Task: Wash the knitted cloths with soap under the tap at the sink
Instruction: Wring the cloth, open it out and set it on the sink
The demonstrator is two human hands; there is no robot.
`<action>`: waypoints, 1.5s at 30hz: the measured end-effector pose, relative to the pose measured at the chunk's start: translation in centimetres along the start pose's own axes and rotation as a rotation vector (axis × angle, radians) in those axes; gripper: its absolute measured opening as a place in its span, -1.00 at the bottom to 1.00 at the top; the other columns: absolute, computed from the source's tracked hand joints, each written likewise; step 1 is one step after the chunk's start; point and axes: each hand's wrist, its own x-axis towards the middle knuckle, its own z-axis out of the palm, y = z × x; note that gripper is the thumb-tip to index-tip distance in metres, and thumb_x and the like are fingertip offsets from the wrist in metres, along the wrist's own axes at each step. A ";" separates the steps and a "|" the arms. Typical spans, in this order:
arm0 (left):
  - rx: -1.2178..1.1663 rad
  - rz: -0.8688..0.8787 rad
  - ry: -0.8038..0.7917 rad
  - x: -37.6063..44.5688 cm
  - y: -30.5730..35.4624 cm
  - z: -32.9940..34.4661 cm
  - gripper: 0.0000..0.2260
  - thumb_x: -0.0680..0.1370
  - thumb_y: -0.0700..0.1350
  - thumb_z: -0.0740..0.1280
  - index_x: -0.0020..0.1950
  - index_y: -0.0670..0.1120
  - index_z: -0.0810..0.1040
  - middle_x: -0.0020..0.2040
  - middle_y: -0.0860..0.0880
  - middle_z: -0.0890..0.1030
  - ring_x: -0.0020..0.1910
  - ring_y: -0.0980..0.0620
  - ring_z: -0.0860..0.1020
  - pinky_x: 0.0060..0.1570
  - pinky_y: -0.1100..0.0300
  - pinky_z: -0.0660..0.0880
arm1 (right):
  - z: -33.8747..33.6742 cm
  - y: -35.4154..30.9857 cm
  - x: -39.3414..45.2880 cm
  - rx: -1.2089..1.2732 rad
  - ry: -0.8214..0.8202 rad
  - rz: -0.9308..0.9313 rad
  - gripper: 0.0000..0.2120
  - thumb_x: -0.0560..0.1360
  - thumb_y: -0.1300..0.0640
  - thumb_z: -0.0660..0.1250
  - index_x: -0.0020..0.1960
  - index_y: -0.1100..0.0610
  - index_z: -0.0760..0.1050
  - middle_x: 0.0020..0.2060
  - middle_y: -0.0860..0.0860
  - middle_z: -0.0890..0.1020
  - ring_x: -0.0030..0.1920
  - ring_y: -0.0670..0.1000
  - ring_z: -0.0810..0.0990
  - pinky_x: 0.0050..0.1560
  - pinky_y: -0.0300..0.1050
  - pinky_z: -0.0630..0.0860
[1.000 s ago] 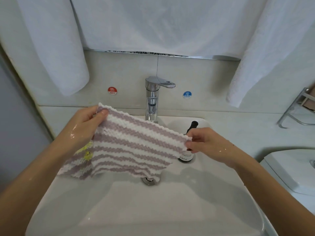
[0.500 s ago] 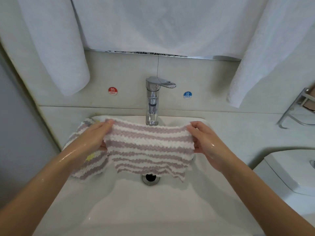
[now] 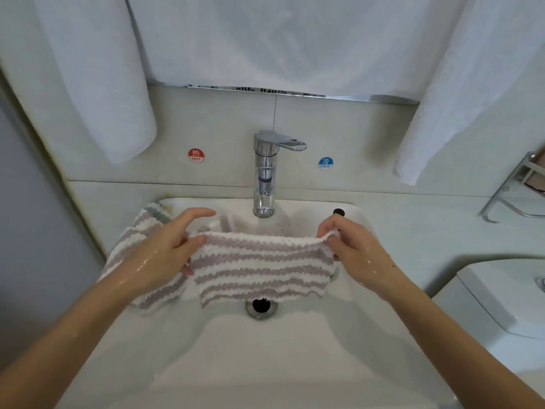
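- The left hand (image 3: 165,249) pinches the left top corner of the striped cloth (image 3: 262,270) with thumb and lower fingers, while the index finger is stretched out straight over it
- The right hand (image 3: 351,249) grips the right top corner of the same cloth with curled fingers
- The cloth hangs spread between both hands, over the basin of the sink (image 3: 265,364) and in front of the tap (image 3: 265,178); its lower edge ends just above the drain (image 3: 261,307)
- Compared with half a second ago, the cloth is held a little lower and nearer to the person, so the foot of the tap is now free to see
- One second ago the cloth was tilted, with the left corner raised high; now the top edge is almost level
- A second cloth (image 3: 138,240) lies over the left rim of the sink, partly under the left wrist
- A small black cap (image 3: 339,212) is seen behind the right hand
- Both hands and forearms look wet
- White towels (image 3: 97,84) hang above on the wall
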 end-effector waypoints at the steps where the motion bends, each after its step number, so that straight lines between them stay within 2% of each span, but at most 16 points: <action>1: 0.034 -0.001 0.011 0.0 0.0 0.1 -0.68 0.63 -0.14 0.23 0.27 0.24 0.41 -0.33 -0.21 0.46 -0.22 -0.22 0.55 -0.21 0.08 0.63 | 0.1 -0.1 0.0 -0.015 0.003 0.005 -0.65 0.59 0.29 0.12 -0.21 -0.11 0.44 -0.18 0.29 0.53 -0.20 0.30 0.48 -0.07 0.27 0.48; 5: -0.034 0.021 0.113 0.3 0.3 0.0 -0.65 0.61 -0.15 0.27 0.28 0.26 0.41 -0.44 -0.05 0.39 -0.44 0.04 0.45 -0.34 0.28 0.53 | 0.2 -0.3 0.0 0.100 0.059 0.054 -0.73 0.60 0.22 0.17 -0.10 -0.14 0.47 -0.16 0.23 0.52 -0.25 0.09 0.48 -0.07 0.20 0.53; 7: -0.219 -0.007 0.148 0.4 0.4 -0.1 -0.70 0.62 -0.18 0.26 0.20 0.21 0.49 -0.51 0.07 0.39 -0.50 0.17 0.42 -0.44 0.36 0.44 | 0.1 -0.5 0.2 0.239 0.082 0.170 -0.80 0.61 0.17 0.22 0.03 -0.12 0.49 -0.13 0.12 0.55 -0.23 0.03 0.53 -0.13 0.00 0.57; 13: -0.506 -0.125 0.091 0.1 0.7 -0.3 -0.89 0.58 -0.15 0.32 0.05 -0.03 0.63 -0.31 -0.01 0.60 -0.37 0.08 0.53 -0.37 0.30 0.50 | -0.7 -0.2 -0.2 0.506 0.005 0.264 -0.74 0.54 0.20 0.36 0.19 -0.01 0.51 -0.10 0.08 0.65 -0.21 0.02 0.62 -0.16 -0.12 0.56; 16: -0.384 -0.076 -0.035 -0.2 0.1 -0.7 -0.74 0.39 -0.03 0.49 0.07 0.12 0.64 -0.14 -0.04 0.60 -0.15 0.00 0.53 -0.09 0.12 0.46 | -0.8 -0.2 -0.5 0.457 -0.065 0.170 -0.64 0.45 0.40 0.40 0.13 0.03 0.56 -0.12 -0.01 0.65 -0.20 -0.05 0.64 -0.20 -0.24 0.55; 18: -0.332 -0.016 -0.034 -0.2 -0.2 -0.6 -0.75 0.46 -0.19 0.47 0.04 0.11 0.64 -0.18 0.00 0.61 -0.17 0.02 0.53 -0.14 0.23 0.48 | -0.6 -0.2 -0.4 0.316 -0.011 0.099 -0.67 0.44 0.45 0.37 -0.01 0.04 0.61 -0.14 -0.04 0.64 -0.22 -0.06 0.61 -0.19 -0.28 0.52; 21: -0.191 0.061 0.084 0.1 -0.6 -0.2 -0.77 0.49 -0.20 0.43 0.00 0.15 0.64 -0.22 -0.21 0.57 -0.24 -0.12 0.49 -0.19 0.12 0.42 | 0.0 0.1 -0.2 0.179 0.074 0.045 -0.76 0.48 0.27 0.38 -0.17 -0.07 0.64 -0.19 0.22 0.61 -0.24 0.15 0.53 -0.17 0.00 0.49; 23: -0.065 0.091 0.159 0.2 -0.9 0.0 -0.73 0.51 -0.19 0.42 -0.02 0.22 0.63 -0.16 -0.34 0.58 -0.22 -0.29 0.50 -0.18 0.05 0.39 | 0.3 0.3 -0.1 0.115 0.079 0.024 -0.83 0.49 0.12 0.35 -0.14 -0.15 0.62 -0.20 0.34 0.56 -0.28 0.29 0.49 -0.20 0.17 0.52; 25: 0.032 0.117 0.244 0.2 -1.0 0.2 -0.71 0.53 -0.23 0.38 -0.09 0.21 0.64 -0.17 -0.28 0.62 -0.19 -0.28 0.54 -0.24 0.10 0.43 | 0.4 0.5 -0.1 0.077 0.107 0.008 -0.80 0.55 0.15 0.32 -0.10 -0.14 0.60 -0.39 0.19 0.52 -0.39 0.14 0.43 -0.29 0.04 0.49; 28: 0.056 0.136 0.299 0.0 -0.6 0.7 -0.74 0.54 -0.21 0.37 -0.11 0.20 0.60 -0.43 -0.02 0.55 -0.42 -0.07 0.44 -0.35 0.12 0.40 | 0.4 0.3 -0.2 0.090 0.163 0.003 -0.83 0.56 0.23 0.32 -0.06 -0.03 0.59 -0.58 -0.14 0.31 -0.46 -0.10 0.30 -0.34 -0.26 0.35; 30: 0.020 0.127 0.297 0.0 -0.7 0.6 -0.77 0.55 -0.21 0.36 -0.06 0.16 0.61 -0.54 0.05 0.37 -0.50 0.07 0.31 -0.34 0.06 0.38 | 0.3 0.2 -0.1 0.177 0.189 0.039 -0.84 0.54 0.25 0.34 -0.08 0.01 0.60 -0.54 -0.15 0.31 -0.39 -0.02 0.36 -0.24 -0.07 0.46; 33: -0.139 0.094 0.272 0.0 -0.7 0.4 -0.81 0.55 -0.22 0.37 0.01 0.09 0.62 -0.54 0.08 0.35 -0.45 0.07 0.33 -0.30 0.04 0.37 | 0.2 -0.1 -0.1 0.272 0.204 0.078 -0.87 0.53 0.27 0.35 -0.10 0.07 0.61 -0.49 -0.10 0.48 -0.35 -0.04 0.50 -0.13 0.07 0.58; 37: -0.217 0.046 0.282 -0.1 0.3 0.5 -0.87 0.54 -0.23 0.37 -0.05 -0.01 0.66 -0.42 0.09 0.57 -0.38 0.20 0.50 -0.35 0.36 0.47 | 0.3 -0.2 -0.1 0.319 0.228 0.093 -0.87 0.52 0.26 0.36 -0.07 0.06 0.63 -0.43 -0.17 0.55 -0.33 -0.15 0.54 -0.17 -0.10 0.57; 40: -0.215 -0.017 0.240 -0.3 0.6 0.4 -0.88 0.52 -0.23 0.39 -0.07 -0.02 0.67 -0.33 0.14 0.63 -0.32 0.25 0.55 -0.32 0.45 0.47 | 0.1 0.1 -0.2 0.254 0.168 0.108 -0.82 0.45 0.23 0.46 0.00 0.00 0.63 -0.26 -0.09 0.57 -0.26 -0.12 0.55 -0.20 -0.36 0.51; 42: -0.088 -0.018 0.207 -0.5 0.7 0.5 -0.85 0.49 -0.23 0.44 -0.05 0.03 0.64 -0.34 0.16 0.60 -0.34 0.26 0.53 -0.31 0.51 0.41 | 0.1 0.5 -0.1 0.000 0.130 0.089 -0.74 0.42 0.22 0.49 0.07 0.01 0.61 -0.11 -0.06 0.58 -0.21 -0.17 0.53 -0.17 -0.46 0.44; 45: 0.378 0.025 0.241 -0.9 1.0 0.8 -0.80 0.48 -0.16 0.46 0.06 0.05 0.61 -0.15 0.18 0.54 -0.23 0.21 0.48 -0.23 0.60 0.30 | 0.5 0.7 0.1 -0.331 0.149 -0.019 -0.83 0.47 0.18 0.43 0.05 0.07 0.65 -0.10 -0.05 0.52 -0.14 -0.16 0.47 -0.15 -0.45 0.36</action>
